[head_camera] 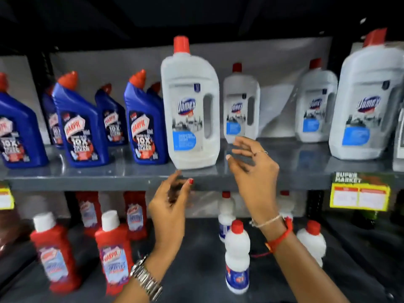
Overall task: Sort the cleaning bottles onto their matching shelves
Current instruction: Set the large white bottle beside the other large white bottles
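Large white Domex bottle [190, 103], red cap, stands upright at the front edge of the upper shelf [98, 179]. It sits at the boundary between the blue Harpic toilet-cleaner bottles [80, 125] to its left and the other white Domex bottles to its right. A smaller Domex bottle [241, 106] stands behind and just beside it; another large one [367, 101] is well apart at the right end.

Neither hand touches it. Left hand [169, 206] hangs just below the shelf lip, fingers loosely curled and apart, holding nothing. Right hand [251, 162] is level with the bottle's base, just to its right, fingers spread and slightly bent, also empty. Both are motion-blurred.

Judgement: the bottle already sits with its own brand group, so its placement looks done. Whether the hands are leaving it or coming in to straighten it cannot be told.

Upper shelf is grey metal, glossy enough to mirror the bottles, with a pale back panel behind. Lower shelf [196, 270] is darker. It carries red Harpic bottles with white caps [113, 254] on the left and small white bottles with red caps [237, 259] on the right. A yellow price tag [359, 196] hangs from the upper shelf edge at right. The space above the shelving is dark.
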### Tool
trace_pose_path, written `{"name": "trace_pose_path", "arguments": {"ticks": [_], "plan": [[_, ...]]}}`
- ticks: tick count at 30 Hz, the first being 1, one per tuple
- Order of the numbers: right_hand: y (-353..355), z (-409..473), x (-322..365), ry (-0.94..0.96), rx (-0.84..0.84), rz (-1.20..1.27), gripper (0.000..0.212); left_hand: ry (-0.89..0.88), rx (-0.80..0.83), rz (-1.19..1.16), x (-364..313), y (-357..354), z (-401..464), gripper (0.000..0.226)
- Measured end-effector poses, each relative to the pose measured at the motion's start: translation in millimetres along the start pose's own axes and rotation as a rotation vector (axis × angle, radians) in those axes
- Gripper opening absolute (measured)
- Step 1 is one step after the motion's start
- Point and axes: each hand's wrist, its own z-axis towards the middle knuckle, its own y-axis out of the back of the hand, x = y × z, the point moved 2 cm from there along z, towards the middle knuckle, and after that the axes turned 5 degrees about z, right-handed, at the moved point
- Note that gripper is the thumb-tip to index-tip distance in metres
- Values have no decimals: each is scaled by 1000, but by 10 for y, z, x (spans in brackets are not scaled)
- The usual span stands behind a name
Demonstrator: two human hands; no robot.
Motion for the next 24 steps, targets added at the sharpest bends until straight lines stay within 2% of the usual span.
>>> {"name": "trace_pose_path", "arguments": {"ticks": [3,5,8,9,12,17,21,24], "plan": [[-145,452,-79,-111,129,-68,52,-49,-58,76,-153,56,223,24],[-260,712,-256,-259,246,-88,71,-55,-67,60,-260,40,414,28],[-385,867,-382,-485,374,76,95,57,-13,80,-312,-29,780,42],[-413,886,-390,-507,395,122,91,107,36,60,-311,-59,901,43],[-429,889,-383,-478,379,77,71,171,206,2,-256,-148,1154,24],[-387,839,-378,-430,298,66,73,168,205,-27,-199,-217,1218,23],[-198,812,-293,-404,241,68,45,193,215,-59,-208,-387,1151,26],[20,822,-229,-385,206,78,43,224,246,-65,-234,-605,1089,28]]}}
